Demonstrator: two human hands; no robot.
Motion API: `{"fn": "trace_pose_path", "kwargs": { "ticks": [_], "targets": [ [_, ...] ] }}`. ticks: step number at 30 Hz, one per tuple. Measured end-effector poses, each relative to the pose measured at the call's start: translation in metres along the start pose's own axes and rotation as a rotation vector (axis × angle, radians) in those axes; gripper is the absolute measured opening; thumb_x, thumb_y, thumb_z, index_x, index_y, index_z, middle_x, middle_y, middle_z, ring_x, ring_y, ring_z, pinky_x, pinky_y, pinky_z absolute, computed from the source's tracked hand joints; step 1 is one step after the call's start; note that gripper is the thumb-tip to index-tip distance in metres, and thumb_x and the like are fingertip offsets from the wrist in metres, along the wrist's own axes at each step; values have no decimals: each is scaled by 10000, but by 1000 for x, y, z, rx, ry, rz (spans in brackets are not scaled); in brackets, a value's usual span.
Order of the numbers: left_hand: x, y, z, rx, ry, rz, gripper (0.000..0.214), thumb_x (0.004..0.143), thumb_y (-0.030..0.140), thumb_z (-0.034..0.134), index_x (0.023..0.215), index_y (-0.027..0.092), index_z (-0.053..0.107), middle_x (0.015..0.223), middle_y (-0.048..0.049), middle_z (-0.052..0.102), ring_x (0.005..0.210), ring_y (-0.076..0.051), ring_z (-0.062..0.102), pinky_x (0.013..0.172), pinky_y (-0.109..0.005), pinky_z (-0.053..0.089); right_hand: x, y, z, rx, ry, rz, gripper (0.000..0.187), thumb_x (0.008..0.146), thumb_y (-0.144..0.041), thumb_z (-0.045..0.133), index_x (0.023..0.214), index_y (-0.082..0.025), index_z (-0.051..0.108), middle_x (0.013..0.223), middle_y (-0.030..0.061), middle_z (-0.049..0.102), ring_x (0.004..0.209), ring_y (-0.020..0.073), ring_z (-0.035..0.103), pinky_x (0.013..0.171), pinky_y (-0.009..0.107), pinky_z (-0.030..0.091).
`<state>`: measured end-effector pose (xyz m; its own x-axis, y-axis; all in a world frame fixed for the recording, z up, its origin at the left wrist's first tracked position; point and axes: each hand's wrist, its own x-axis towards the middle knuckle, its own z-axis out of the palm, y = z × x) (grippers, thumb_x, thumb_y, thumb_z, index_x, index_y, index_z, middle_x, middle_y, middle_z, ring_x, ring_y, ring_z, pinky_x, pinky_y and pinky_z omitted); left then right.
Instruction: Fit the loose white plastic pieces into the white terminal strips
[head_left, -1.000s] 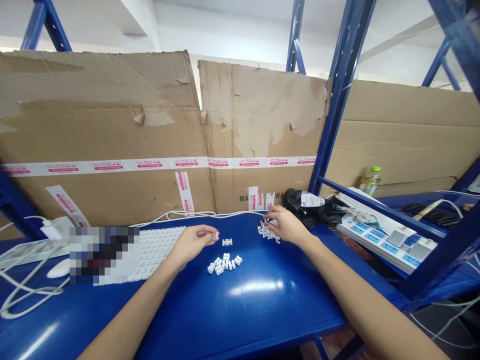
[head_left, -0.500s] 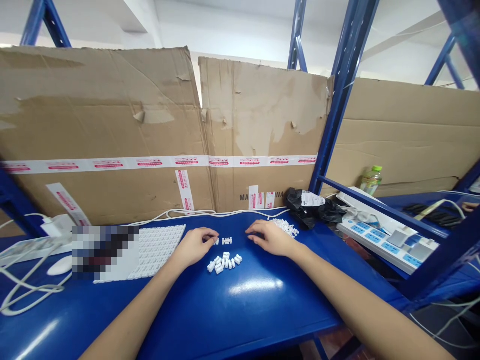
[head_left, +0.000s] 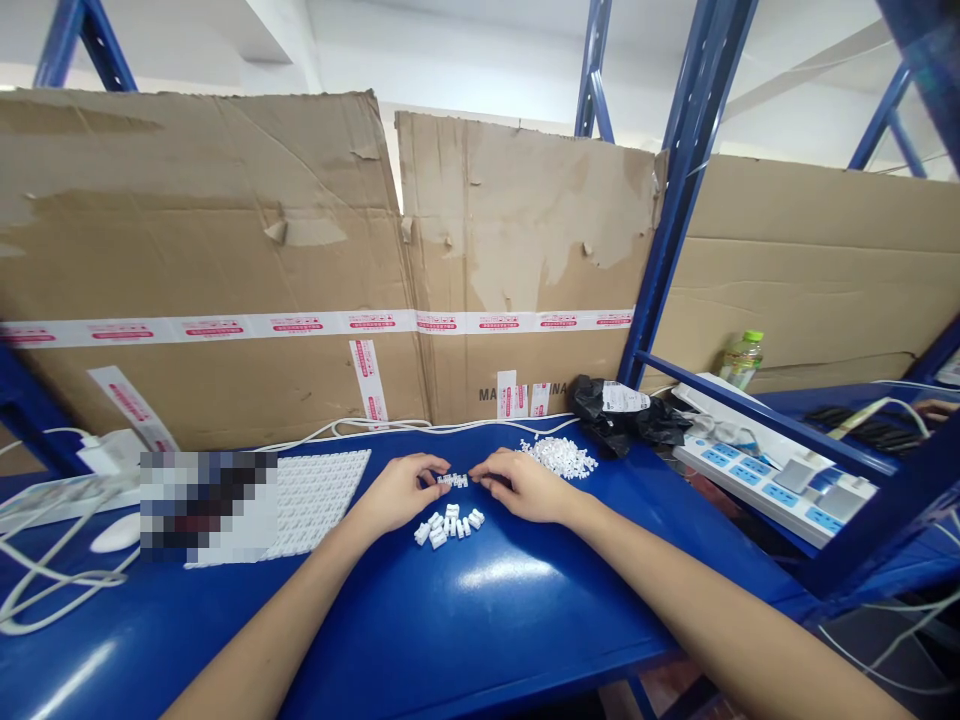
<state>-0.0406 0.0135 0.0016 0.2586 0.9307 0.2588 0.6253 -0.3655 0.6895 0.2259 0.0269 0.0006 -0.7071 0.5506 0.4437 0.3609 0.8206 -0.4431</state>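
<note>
A short row of small white plastic connector blocks (head_left: 455, 481) lies on the blue tabletop (head_left: 480, 620) between my hands. My left hand (head_left: 405, 490) pinches the left end of the row with thumb and fingertips, partly hiding the block there. At the right end, my right hand (head_left: 525, 485) has its fingers curved and a little apart, with no piece visible in them; whether the fingertips touch the row is unclear. Just nearer to me sits a loose cluster of white blocks (head_left: 450, 525). Beyond my right hand is a heap of tiny white pieces (head_left: 564, 457).
To the left are a white keyboard (head_left: 322, 500), a white mouse (head_left: 116, 533) and looped white cables (head_left: 67, 578). A black plastic bag (head_left: 615, 415) lies behind the heap. Blue shelf posts (head_left: 679, 200) and a power strip (head_left: 757, 485) stand right. Cardboard (head_left: 480, 250) walls the back.
My left hand has moved right, bringing its block up against the row. My right hand has moved left to the row's other end, uncovering more of the heap.
</note>
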Motion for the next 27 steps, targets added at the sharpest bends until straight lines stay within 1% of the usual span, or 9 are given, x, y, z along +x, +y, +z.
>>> {"fn": "trace_pose_path", "kwargs": {
  "ticks": [1,3,6,8,10,13,15,19,27],
  "targets": [
    [-1,1,0,12,15,9,314,804,434,788,1050,244,835,899,-48,832,751,-251,752,739,-329,561,-2,-2,-2,45,-19,-10,308,988,-190,674,1282,-245,749,1160,69,796,1060,236,707,969,391,561],
    [-2,3,-1,44,58,38,273,833,423,766,1020,237,837,1011,-71,833,795,-258,759,781,-343,566,-4,-6,-4,144,-90,-28,358,919,-321,811,1270,-277,757,1181,50,793,1058,233,707,908,348,576],
    [-4,8,-1,43,108,41,266,888,426,713,1030,234,829,1083,-85,822,854,-273,764,822,-371,575,-6,-8,-3,222,-145,-13,331,893,-341,843,1216,-294,789,1119,34,803,997,214,728,864,317,585],
    [-6,11,1,-49,99,34,275,933,425,662,1071,243,816,1112,-79,823,964,-287,769,887,-388,579,-5,-7,-1,263,-83,27,263,931,-307,797,1191,-273,797,1079,42,795,899,189,741,844,315,597],
    [-8,15,6,-235,35,24,291,958,426,645,1132,247,793,1166,-78,821,1084,-289,761,968,-404,574,-3,-6,1,314,21,54,268,944,-299,772,1208,-258,787,1099,54,774,822,166,736,798,307,609],
    [-13,24,14,-556,-103,-41,390,912,437,749,1238,223,746,1229,-110,809,1110,-292,771,1009,-433,582,-1,-7,1,333,135,29,252,968,-313,742,1212,-262,780,1121,60,743,846,160,728,802,306,612],
    [-16,31,19,-688,-138,-95,462,856,423,836,1252,207,739,1227,-129,809,1087,-295,783,1017,-442,585,-1,-9,0,324,158,3,235,986,-320,721,1208,-269,780,1136,63,723,887,164,725,818,309,614],
    [-20,36,23,-799,-116,-149,481,801,386,909,1218,198,758,1198,-129,816,1099,-292,780,1041,-438,578,-2,-12,0,346,178,-25,235,984,-327,726,1204,-265,781,1160,64,697,871,156,725,821,314,624],
    [-20,35,20,-849,-141,-193,469,814,399,909,1198,171,765,1193,-150,816,1108,-298,779,1049,-440,578,-2,-15,-2,322,199,-25,188,962,-332,757,1128,-259,808,1113,60,738,853,168,746,807,320,635]
  ]
}}
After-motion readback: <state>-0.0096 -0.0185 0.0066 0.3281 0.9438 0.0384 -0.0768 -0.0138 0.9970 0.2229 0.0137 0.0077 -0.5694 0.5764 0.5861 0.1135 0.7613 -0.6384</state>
